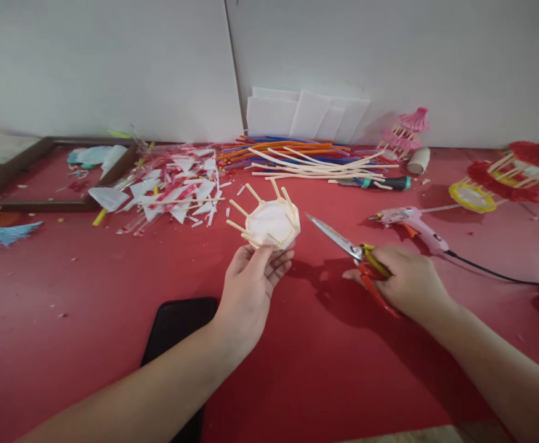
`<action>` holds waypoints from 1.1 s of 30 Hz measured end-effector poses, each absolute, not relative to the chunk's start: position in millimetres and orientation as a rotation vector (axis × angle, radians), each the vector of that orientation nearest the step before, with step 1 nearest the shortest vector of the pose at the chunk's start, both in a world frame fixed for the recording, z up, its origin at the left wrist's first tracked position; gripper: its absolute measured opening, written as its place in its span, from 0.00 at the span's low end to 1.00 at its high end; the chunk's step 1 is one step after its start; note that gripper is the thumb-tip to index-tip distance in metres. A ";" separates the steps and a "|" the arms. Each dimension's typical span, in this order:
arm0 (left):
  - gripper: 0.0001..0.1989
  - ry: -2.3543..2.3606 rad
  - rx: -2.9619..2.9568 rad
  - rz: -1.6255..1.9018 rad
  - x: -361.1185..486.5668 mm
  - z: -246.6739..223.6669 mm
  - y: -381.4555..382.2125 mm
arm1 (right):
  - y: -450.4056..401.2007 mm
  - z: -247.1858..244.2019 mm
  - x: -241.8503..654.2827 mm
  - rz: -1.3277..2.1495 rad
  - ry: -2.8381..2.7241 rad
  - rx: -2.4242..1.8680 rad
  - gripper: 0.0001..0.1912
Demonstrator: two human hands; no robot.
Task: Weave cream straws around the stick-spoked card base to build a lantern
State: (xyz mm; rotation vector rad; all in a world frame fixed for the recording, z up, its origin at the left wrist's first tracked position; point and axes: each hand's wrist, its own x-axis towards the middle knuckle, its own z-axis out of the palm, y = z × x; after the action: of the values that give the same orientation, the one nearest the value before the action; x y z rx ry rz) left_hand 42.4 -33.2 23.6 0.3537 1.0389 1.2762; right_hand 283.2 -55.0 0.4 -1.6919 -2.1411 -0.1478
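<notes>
My left hand [255, 277] pinches the near edge of a white octagonal craft base [273, 223], thumb on top and fingers beneath. Several cream sticks stand out around its rim, and cream strips line the edge. In my right hand [405, 277] is a pair of scissors [338, 239] with one yellow and one red-orange handle. The blades look closed and point up and left toward the base, apart from it. A pink glue gun [412, 224] lies to the right, beyond my right hand. Under my left forearm rests a black phone [179, 332].
Paper and plastic scraps [177, 184] heap at the back left, near a brown frame [24, 163]. Colored and cream sticks [315, 161] lie along the wall below white sheets [306, 114]. Red-and-yellow [504, 172] and pink [405, 135] stick models stand right. A cord [491, 271] crosses the right side.
</notes>
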 end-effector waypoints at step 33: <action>0.08 0.996 1.007 0.984 47.2 28.7 -46.2 | -76.0 21.1 257.2 0.045 -2.112 -1.137 0.13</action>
State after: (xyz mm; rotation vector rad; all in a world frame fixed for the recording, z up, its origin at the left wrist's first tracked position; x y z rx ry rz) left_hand 47.2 -46.2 28.7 1.0073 0.9961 0.9845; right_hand 257.2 -76.0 21.1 -1.1369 -2.1121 0.0447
